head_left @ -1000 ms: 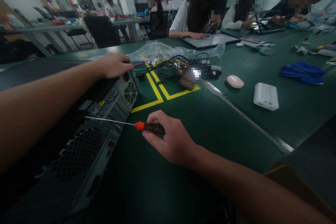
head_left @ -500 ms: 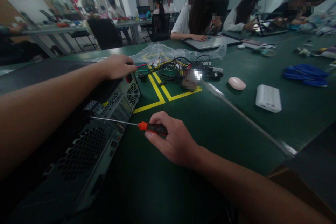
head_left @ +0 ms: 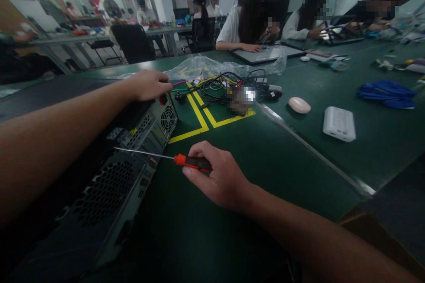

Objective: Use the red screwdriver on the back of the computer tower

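A black and grey computer case (head_left: 149,130) lies on the green table at the left, its vented back panel facing right. My left hand (head_left: 149,85) rests over the far top edge of the case, fingers curled around its corner; what the fingertips hold besides the case is hidden. In my right hand (head_left: 219,174) is a screwdriver (head_left: 191,161) with an orange and black handle, gripped between thumb and fingers. Its long metal shaft points left, and the tip touches or nearly touches the back panel beside the large honeycomb vent.
Tangled black cables (head_left: 215,88) and clear plastic wrap (head_left: 199,64) lie beyond the case. Right of them are a pink oval object (head_left: 299,105), a white box-shaped device (head_left: 339,124) and a blue bundle (head_left: 385,94). Several people sit across the table.
Both hands, the screwdriver and the case stay practically where they were. Only people in the background at the left have shifted a little.
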`<act>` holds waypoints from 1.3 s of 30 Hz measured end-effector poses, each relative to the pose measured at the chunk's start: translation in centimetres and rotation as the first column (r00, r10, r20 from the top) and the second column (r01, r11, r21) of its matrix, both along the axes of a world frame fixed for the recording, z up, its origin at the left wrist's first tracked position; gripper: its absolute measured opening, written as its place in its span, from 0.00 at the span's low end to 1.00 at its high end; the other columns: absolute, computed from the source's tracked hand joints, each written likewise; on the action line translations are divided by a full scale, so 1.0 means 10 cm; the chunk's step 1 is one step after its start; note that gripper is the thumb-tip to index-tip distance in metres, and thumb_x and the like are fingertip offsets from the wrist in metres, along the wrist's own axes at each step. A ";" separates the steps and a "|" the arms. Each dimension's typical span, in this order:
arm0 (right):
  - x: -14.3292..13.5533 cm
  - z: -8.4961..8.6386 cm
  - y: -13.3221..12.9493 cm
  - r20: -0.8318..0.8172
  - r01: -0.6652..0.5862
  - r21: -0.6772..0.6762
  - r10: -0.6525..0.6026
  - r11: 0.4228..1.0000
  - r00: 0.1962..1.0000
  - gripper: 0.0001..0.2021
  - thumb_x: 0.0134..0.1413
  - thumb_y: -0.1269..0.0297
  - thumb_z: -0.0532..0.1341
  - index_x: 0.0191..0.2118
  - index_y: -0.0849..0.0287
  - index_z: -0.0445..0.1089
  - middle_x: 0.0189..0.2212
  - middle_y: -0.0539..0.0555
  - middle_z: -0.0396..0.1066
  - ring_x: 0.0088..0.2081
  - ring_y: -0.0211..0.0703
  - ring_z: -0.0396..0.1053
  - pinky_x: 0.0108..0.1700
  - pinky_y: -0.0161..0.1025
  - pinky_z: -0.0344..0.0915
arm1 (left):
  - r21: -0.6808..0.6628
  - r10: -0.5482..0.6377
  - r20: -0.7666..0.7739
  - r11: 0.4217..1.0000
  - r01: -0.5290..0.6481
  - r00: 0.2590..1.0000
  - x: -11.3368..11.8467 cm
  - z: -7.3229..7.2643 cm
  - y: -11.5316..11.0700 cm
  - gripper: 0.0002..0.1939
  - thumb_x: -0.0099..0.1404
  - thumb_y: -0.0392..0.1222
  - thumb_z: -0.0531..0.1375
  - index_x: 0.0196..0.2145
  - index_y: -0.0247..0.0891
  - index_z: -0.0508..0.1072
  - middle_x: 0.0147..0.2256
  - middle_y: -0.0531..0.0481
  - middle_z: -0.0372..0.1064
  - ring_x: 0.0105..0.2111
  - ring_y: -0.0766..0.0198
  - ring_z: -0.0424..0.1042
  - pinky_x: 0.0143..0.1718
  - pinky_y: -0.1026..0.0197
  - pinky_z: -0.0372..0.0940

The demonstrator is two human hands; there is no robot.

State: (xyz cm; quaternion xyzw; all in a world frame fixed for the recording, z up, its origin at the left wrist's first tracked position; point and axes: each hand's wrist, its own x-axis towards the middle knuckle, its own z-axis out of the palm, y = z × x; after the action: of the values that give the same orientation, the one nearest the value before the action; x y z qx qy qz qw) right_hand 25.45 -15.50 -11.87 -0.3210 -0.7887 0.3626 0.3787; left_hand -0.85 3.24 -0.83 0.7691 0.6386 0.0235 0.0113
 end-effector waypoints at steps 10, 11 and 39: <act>0.02 0.02 -0.01 0.007 0.008 0.010 -0.008 1.000 1.000 0.08 0.71 0.57 0.67 0.45 0.52 0.70 0.37 0.49 0.76 0.34 0.41 0.67 0.40 0.40 0.62 | -0.020 0.023 0.016 1.000 -0.023 1.000 -0.06 -0.04 0.06 0.35 0.67 0.65 0.55 0.57 0.44 0.88 0.51 0.38 0.86 0.55 0.35 0.79 0.58 0.43 0.70; 0.02 0.02 -0.01 0.007 0.012 0.014 -0.013 1.000 1.000 0.07 0.71 0.57 0.67 0.45 0.52 0.70 0.37 0.49 0.76 0.34 0.41 0.67 0.41 0.40 0.62 | -0.022 0.017 0.012 1.000 -0.016 1.000 -0.05 -0.03 0.06 0.34 0.68 0.65 0.55 0.57 0.44 0.87 0.52 0.38 0.86 0.55 0.36 0.79 0.58 0.44 0.70; 0.02 0.01 0.00 0.025 -0.020 -0.011 0.021 1.000 0.999 0.07 0.70 0.61 0.65 0.46 0.51 0.66 0.34 0.46 0.71 0.32 0.40 0.63 0.39 0.41 0.58 | -0.019 -0.019 -0.063 1.000 0.018 0.998 -0.05 -0.01 0.04 0.36 0.72 0.62 0.51 0.59 0.38 0.86 0.53 0.33 0.84 0.54 0.37 0.79 0.59 0.43 0.70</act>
State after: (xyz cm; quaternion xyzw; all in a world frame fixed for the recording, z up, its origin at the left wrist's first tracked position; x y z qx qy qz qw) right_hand 25.63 -15.55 -11.81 -0.3193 -0.7946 0.3668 0.3634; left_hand -1.33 3.60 -0.97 0.7750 0.6319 -0.0070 -0.0016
